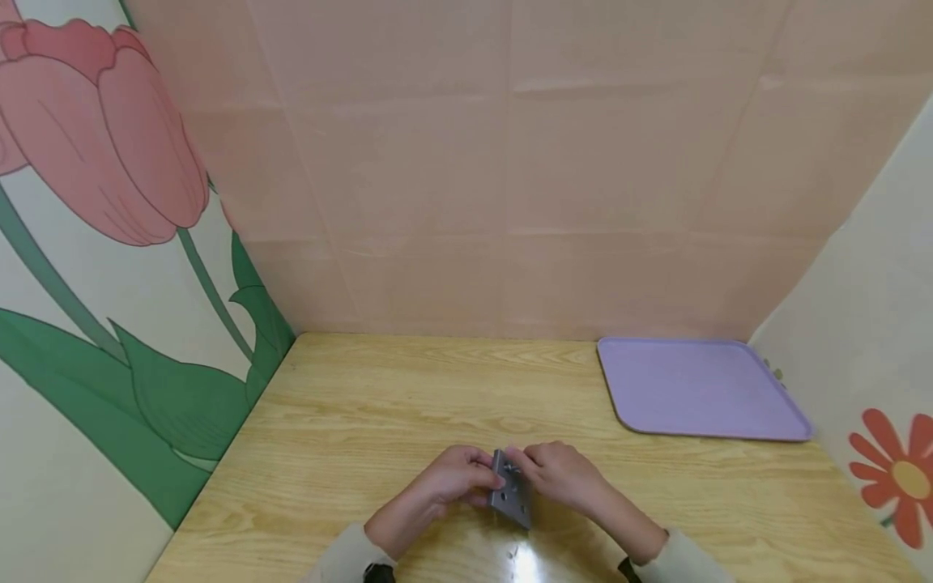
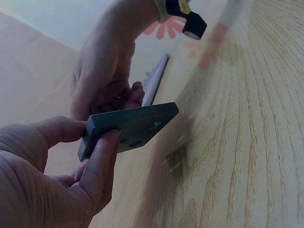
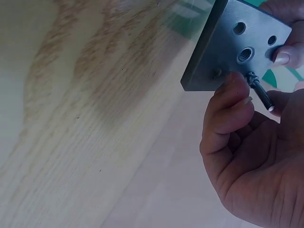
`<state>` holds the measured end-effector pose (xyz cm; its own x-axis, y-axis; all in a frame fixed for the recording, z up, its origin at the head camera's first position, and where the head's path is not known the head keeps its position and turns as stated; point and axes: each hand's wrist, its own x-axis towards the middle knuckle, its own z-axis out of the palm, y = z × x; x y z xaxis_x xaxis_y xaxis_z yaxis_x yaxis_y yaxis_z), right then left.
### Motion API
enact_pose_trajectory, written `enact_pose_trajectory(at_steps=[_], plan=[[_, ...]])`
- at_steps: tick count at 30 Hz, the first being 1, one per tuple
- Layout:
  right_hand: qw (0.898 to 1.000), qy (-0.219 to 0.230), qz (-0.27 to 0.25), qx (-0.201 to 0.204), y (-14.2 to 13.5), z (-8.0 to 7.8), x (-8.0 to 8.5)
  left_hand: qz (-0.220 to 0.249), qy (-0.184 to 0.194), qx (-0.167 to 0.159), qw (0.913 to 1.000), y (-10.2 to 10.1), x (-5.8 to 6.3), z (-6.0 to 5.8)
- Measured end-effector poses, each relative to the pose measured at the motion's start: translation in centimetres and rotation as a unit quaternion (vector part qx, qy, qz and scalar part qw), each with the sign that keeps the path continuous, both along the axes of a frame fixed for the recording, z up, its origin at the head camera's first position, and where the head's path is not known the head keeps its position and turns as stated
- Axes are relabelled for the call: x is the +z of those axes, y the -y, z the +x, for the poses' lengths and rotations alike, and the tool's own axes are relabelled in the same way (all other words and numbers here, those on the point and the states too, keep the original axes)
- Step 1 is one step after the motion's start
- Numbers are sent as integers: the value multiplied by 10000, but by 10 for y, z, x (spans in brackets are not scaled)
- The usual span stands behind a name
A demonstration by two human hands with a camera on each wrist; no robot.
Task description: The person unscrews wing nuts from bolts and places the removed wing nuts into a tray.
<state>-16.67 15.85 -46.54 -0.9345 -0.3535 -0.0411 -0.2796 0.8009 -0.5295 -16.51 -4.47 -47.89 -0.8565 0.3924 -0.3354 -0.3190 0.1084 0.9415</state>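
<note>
Plate of metal (image 3: 230, 50) was pinched in my left hand (image 1: 455, 476) over the table (image 1: 350, 441), well apart from its far edge; my right hand (image 1: 561, 474) touched it beside a screw (image 3: 262, 93), whether gripping I couldn't tell.

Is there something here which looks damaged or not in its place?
Nothing stands out. The grey metal plate with round holes shows no visible damage, and the purple rectangular tray lies flat on the wood-grain table.

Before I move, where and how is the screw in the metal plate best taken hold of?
Probably pinch the threaded screw by its free end, coming from the side of the right hand: that end projects that way from the drilled metal plate.
</note>
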Motion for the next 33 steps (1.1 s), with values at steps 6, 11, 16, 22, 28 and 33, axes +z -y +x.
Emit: enact_pose_trajectory(at_steps=[6,11,16,22,28,33], plan=[[9998,-96,-84,173,0,1,2,-72,61,-28,10000,0,-1,0],[9994,-126,-125,308,0,1,4,-52,44,-40,10000,0,-1,1],[9988,-160,-198,421,-1,2,7,-67,5,-40,10000,0,-1,1],[9963,-504,-49,698,-3,1,9,-11,47,-36,10000,0,0,1],[9860,-1178,230,1161,-7,0,8,24,-5,0,10000,0,0,1],[9608,-2183,729,1544,-10,1,6,34,-86,36,10000,-1,-3,1]])
